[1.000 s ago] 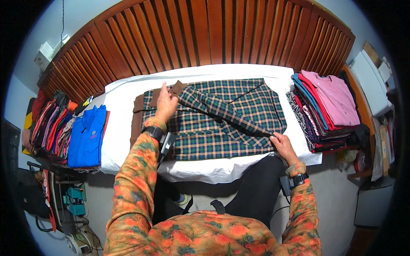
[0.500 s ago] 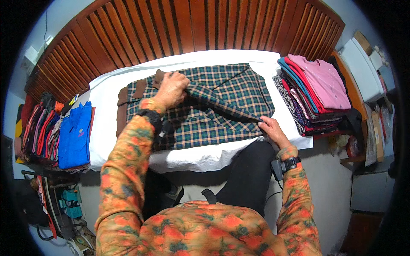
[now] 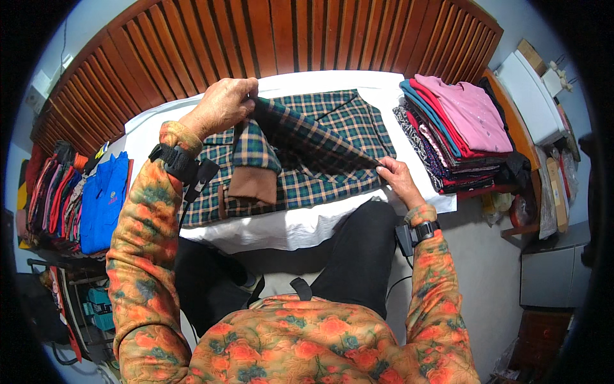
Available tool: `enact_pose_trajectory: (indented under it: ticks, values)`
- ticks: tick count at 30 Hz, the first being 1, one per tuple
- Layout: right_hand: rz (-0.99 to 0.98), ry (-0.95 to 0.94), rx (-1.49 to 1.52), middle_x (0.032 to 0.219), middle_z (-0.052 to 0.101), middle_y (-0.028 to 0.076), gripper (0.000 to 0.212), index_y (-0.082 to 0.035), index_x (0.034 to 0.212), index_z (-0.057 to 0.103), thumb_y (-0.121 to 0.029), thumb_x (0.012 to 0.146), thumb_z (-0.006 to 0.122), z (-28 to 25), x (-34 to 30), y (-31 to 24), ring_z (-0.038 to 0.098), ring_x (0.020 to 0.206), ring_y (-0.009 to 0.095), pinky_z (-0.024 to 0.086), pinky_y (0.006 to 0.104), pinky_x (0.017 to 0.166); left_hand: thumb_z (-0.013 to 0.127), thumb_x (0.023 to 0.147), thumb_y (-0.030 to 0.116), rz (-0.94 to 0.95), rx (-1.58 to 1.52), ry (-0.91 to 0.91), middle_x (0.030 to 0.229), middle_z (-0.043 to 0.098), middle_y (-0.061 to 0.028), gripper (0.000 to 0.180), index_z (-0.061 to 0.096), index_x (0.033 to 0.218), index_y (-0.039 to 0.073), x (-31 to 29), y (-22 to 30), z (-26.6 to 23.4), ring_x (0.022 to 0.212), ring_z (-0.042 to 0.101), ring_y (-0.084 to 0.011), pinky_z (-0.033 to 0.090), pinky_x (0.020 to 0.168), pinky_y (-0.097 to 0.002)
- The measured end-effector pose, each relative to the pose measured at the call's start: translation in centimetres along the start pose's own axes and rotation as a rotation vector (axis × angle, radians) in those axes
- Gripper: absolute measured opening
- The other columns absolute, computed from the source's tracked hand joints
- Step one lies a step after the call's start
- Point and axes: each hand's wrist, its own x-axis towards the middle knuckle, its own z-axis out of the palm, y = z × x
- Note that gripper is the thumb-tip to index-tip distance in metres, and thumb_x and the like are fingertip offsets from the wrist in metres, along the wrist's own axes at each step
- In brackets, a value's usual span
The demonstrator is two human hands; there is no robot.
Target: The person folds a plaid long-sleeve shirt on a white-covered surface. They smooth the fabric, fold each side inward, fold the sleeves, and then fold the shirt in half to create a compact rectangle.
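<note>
A green, navy and tan plaid jacket (image 3: pixel 332 184) lies spread on a white sheet (image 3: pixel 286 235) in front of me. My left hand (image 3: pixel 224 105) pinches a raised edge of it near the far side, above the cloth. From there a fold of the jacket stretches down to the right, where my right hand (image 3: pixel 400 180) grips its other end between thumb and fingers. A sleeve with a brown ribbed cuff (image 3: pixel 254 185) hangs below my left hand, over the jacket body. The jacket's left end is partly hidden by my left wrist and sleeve.
On the right stands a tall stack of folded clothes with a pink top (image 3: pixel 470 115) uppermost. Leftward, a folded blue shirt (image 3: pixel 104 205) lies beside a row of other folded clothes (image 3: pixel 57 198). A slatted wooden headboard (image 3: pixel 275 38) borders the far side.
My left hand has lifted its edge of the jacket up and to the left, raising the fold. The brown-cuffed sleeve now hangs over the body. My right hand keeps its grip.
</note>
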Motion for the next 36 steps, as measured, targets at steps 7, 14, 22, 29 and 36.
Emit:
enact_pose_trajectory:
  ticks: [7, 14, 22, 29, 36]
  values:
    - [-0.092, 0.122, -0.497, 0.07, 0.055, 0.013, 0.021, -0.003, 0.089, 0.058, -0.022, 0.095, 0.062, 1.0, 0.7, -1.3, 0.058, 0.067, 0.027, 0.046, 0.0393, 0.065, 0.056, 0.093, 0.004, -0.132, -0.169, -0.038, 0.102, 0.065, -0.0162, 0.012, 0.062, 0.104, 0.002, 2.5, -2.6, 2.4, 0.1, 0.064, -0.0327, 0.053, 0.088, -0.0449]
    - [-0.015, 0.138, -0.795, 0.085, 0.067, 0.022, 0.025, -0.005, 0.093, 0.06, -0.03, 0.094, 0.059, 1.7, 1.1, -1.4, 0.066, 0.084, 0.044, 0.05, 0.0522, 0.073, 0.059, 0.092, 0.003, -0.265, 0.298, 0.028, 0.125, 0.059, -0.0183, 0.031, 0.055, 0.123, 0.006, 5.0, -3.0, 7.6, 0.117, 0.059, -0.035, 0.049, 0.093, -0.0529]
    - [0.017, 0.149, -0.812, 0.085, 0.066, 0.024, 0.023, -0.004, 0.093, 0.06, -0.027, 0.091, 0.056, 2.0, 1.6, -1.2, 0.065, 0.084, 0.047, 0.051, 0.0551, 0.075, 0.059, 0.084, -0.003, 0.197, 0.27, 0.334, 0.116, 0.059, -0.0165, 0.036, 0.057, 0.12, 0.003, -0.4, 0.4, 12.3, 0.109, 0.058, -0.0312, 0.047, 0.091, -0.0449]
    - [0.046, 0.089, -0.929, 0.085, 0.071, 0.022, 0.037, -0.004, 0.098, 0.067, -0.038, 0.098, 0.056, 2.3, 1.8, -2.3, 0.07, 0.083, 0.04, 0.055, 0.0511, 0.076, 0.063, 0.081, 0.005, 0.367, 0.001, 0.21, 0.113, 0.058, -0.0143, 0.029, 0.058, 0.109, 0.0, -7.9, 5.9, 17.3, 0.105, 0.055, -0.03, 0.045, 0.09, -0.0427]
    - [-0.089, 0.239, -1.094, 0.072, 0.07, 0.017, 0.033, -0.007, 0.087, 0.064, -0.035, 0.101, 0.055, 2.1, 1.9, -1.5, 0.07, 0.069, 0.038, 0.057, 0.0479, 0.064, 0.062, 0.097, 0.035, 0.079, -0.072, 0.099, 0.157, 0.034, -0.018, 0.067, 0.037, 0.152, 0.006, -8.7, 5.4, 22.1, 0.145, 0.031, -0.0379, 0.024, 0.117, -0.0561]
